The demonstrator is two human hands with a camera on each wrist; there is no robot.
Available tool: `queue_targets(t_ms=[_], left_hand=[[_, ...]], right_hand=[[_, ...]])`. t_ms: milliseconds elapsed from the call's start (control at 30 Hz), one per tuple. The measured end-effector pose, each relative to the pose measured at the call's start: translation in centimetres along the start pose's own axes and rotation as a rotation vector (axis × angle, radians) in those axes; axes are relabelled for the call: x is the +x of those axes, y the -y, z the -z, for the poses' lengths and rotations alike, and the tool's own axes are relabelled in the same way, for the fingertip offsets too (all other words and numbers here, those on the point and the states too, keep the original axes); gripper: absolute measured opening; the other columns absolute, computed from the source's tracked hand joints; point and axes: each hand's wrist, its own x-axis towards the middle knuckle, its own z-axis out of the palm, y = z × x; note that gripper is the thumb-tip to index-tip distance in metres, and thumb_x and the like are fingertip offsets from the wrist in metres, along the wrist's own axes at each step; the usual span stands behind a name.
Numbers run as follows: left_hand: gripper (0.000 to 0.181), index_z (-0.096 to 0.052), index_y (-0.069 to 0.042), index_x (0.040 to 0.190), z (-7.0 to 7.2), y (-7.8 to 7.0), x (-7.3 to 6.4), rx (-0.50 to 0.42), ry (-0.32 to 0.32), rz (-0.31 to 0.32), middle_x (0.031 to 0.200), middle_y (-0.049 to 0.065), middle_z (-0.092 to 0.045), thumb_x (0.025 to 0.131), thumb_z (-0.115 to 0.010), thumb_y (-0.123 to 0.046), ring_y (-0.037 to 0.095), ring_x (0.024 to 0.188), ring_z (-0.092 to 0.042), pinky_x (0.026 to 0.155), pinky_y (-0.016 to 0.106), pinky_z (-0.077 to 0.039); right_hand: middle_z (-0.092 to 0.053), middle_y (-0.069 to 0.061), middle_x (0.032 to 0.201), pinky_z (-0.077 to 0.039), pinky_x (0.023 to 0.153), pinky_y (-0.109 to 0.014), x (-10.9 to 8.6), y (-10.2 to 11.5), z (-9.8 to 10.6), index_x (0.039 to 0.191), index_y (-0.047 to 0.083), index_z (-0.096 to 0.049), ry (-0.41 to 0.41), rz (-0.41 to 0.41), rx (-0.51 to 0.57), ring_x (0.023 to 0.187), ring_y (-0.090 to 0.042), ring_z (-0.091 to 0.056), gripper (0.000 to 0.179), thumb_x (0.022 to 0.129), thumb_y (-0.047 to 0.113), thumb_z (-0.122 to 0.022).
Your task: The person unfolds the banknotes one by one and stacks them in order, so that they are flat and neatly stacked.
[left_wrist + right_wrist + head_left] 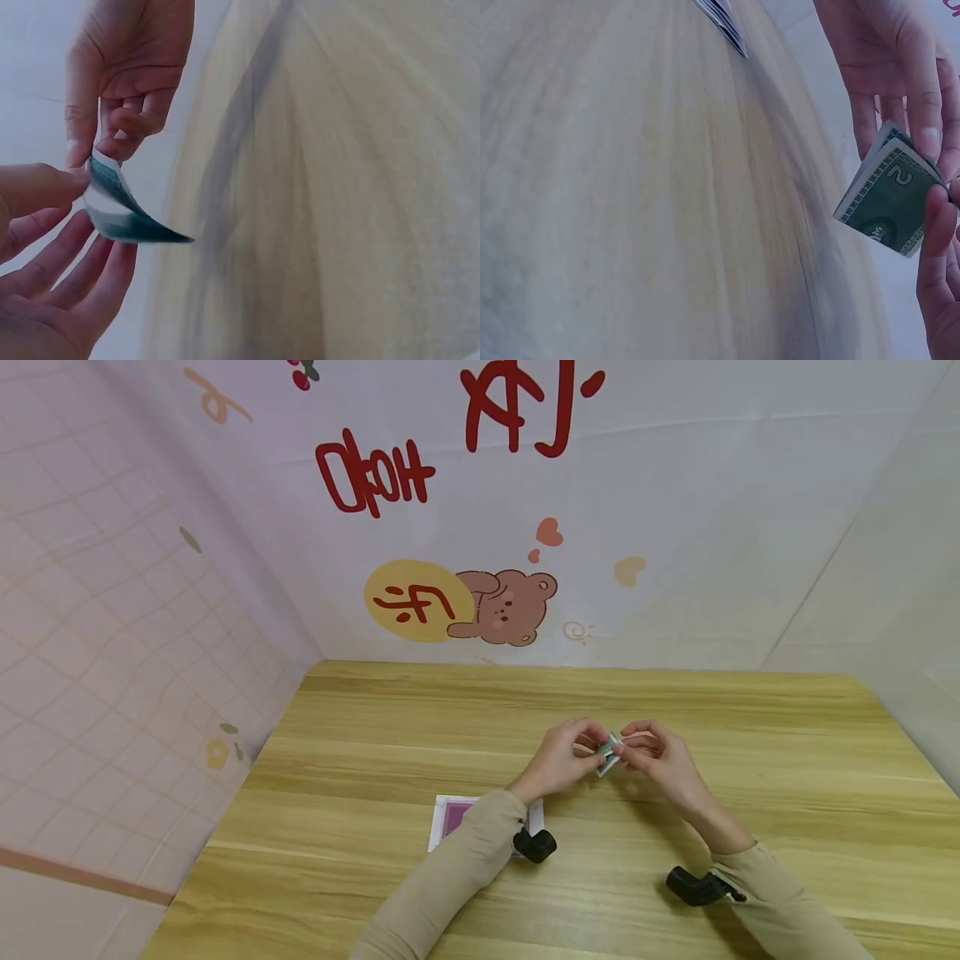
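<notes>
A small green-and-white banknote (608,766), folded over, is held up between both hands above the middle right of the table. A figure 2 shows on the folded banknote (892,199) in the right wrist view. My left hand (561,758) pinches one side between thumb and fingers. From the other side, my right hand (667,768) pinches the note near its folded edge. In the left wrist view, the banknote (124,225) bows apart, its two layers parting toward one pointed corner.
A stack of purple-and-white paper notes (453,814) lies on the wooden table (360,743), partly hidden by the left sleeve. Black wrist cameras sit on both forearms. A white printed cloth wall (675,485) stands behind the table.
</notes>
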Motion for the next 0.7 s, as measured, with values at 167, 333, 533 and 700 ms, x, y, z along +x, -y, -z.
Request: queue_targets(t_ms=[167, 333, 533, 700], left_hand=[[0.02, -0.06, 0.004, 0.107, 0.0, 0.4, -0.3, -0.137, -0.044, 0.031, 0.102, 0.012, -0.066, 0.088, -0.064, 0.008, 0.018, 0.094, -0.065, 0.081, 0.021, -0.051], [0.024, -0.06, 0.001, 0.112, 0.0, 0.6, -0.6, -0.154, -0.08, 0.076, 0.104, 0.012, -0.066, 0.09, -0.059, 0.009, 0.016, 0.093, -0.065, 0.079, 0.021, -0.052], [0.032, -0.058, -0.002, 0.118, 0.2, 0.8, -0.9, -0.195, -0.169, 0.128, 0.102, 0.015, -0.067, 0.089, -0.059, 0.011, 0.018, 0.09, -0.066, 0.075, 0.023, -0.052], [0.027, -0.058, 0.007, 0.111, 0.8, -0.4, -1.4, -0.229, -0.22, 0.092, 0.105, 0.023, -0.064, 0.086, -0.057, 0.017, 0.032, 0.097, -0.063, 0.079, 0.026, -0.052]], right_hand=[[-0.069, -0.016, 0.096, -0.056, 0.067, -0.031, 0.1, 0.0, -0.1, 0.115, -0.011, -0.048, -0.009, 0.013, 0.023, 0.079, -0.011, -0.068, 0.03, 0.092, 0.001, -0.063], [-0.064, -0.027, 0.098, -0.056, 0.065, -0.031, 0.0, 0.1, -0.4, 0.116, -0.013, -0.049, -0.021, 0.032, 0.039, 0.08, -0.009, -0.067, 0.03, 0.091, -0.004, -0.063], [-0.063, -0.028, 0.099, -0.057, 0.066, -0.032, -0.1, -0.2, -0.2, 0.112, -0.015, -0.054, -0.026, 0.073, 0.011, 0.08, -0.009, -0.066, 0.023, 0.093, -0.004, -0.06], [-0.062, -0.029, 0.098, -0.056, 0.063, -0.03, -0.1, -0.5, -0.3, 0.105, -0.018, -0.059, -0.031, 0.084, -0.004, 0.073, -0.009, -0.063, 0.017, 0.093, -0.005, -0.058]])
